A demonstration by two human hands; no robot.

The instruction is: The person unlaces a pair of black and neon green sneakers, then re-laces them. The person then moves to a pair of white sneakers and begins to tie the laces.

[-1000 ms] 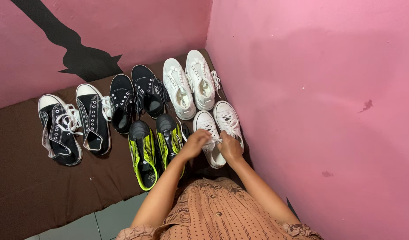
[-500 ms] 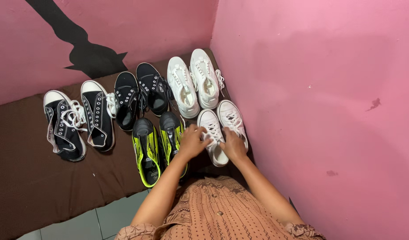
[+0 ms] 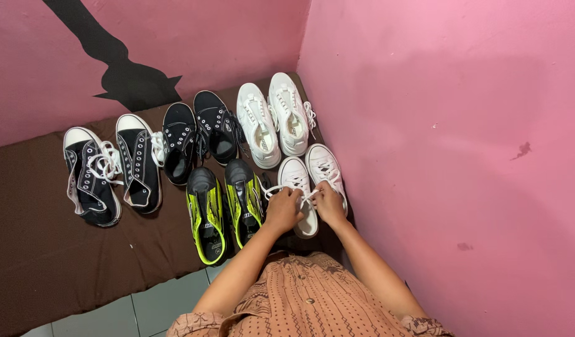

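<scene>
A low white sneaker (image 3: 295, 176) lies toe-away from me on a brown mat (image 3: 44, 262), next to its partner (image 3: 324, 163) by the pink wall. My left hand (image 3: 282, 210) and my right hand (image 3: 329, 203) rest over the sneaker's opening. Both pinch its white laces (image 3: 307, 196); a loop of lace trails out to the left of my left hand. The rear half of the shoe is hidden under my hands.
On the mat also stand black-and-neon-yellow shoes (image 3: 225, 209), white sneakers (image 3: 274, 120) in the corner, black low shoes (image 3: 197, 134) and black-and-white high-tops (image 3: 109, 168). Pink walls (image 3: 437, 125) close the right and back. Pale floor tiles (image 3: 137, 309) lie nearer me.
Both hands drew closer together over the white sneaker and pulled its laces taut, with a loop now sticking out to the left. The view shifted slightly.
</scene>
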